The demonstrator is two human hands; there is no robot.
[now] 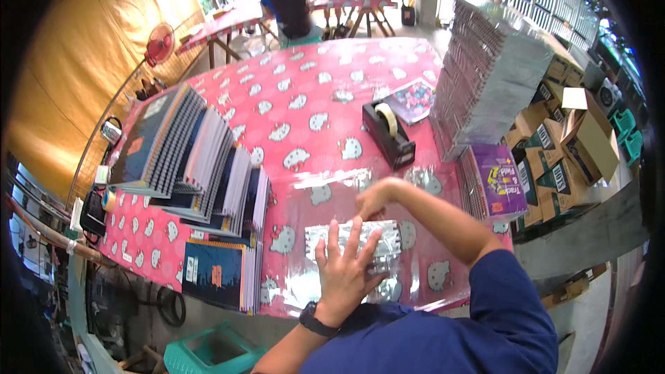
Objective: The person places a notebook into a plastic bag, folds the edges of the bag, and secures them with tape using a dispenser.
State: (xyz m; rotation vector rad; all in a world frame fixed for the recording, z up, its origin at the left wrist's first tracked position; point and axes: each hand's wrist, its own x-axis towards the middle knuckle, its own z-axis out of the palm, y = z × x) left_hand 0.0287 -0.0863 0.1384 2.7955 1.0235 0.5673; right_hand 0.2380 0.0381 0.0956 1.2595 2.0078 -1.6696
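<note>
A glossy, plastic-wrapped spiral notebook point(389, 244) lies on the table in front of me, its surface partly washed out by glare. My left hand point(343, 270) rests flat on it with the fingers spread. At its far edge is my right hand point(375, 197), fingers curled together; whatever they pinch is hidden. A black tape dispenser point(389, 135) with a roll of tape stands just beyond that hand. Clear plastic film point(298, 280) lies shining around the notebook on the tabletop.
Stacked spiral notebooks point(208, 159) line the left side. A tall wrapped pile point(485, 76) rises at the far right, beside purple notebooks point(499, 183). Cardboard boxes point(554, 166) stand past the right edge. A green stool point(211, 346) is below; a person point(287, 3) sits beyond the pink table point(305, 97).
</note>
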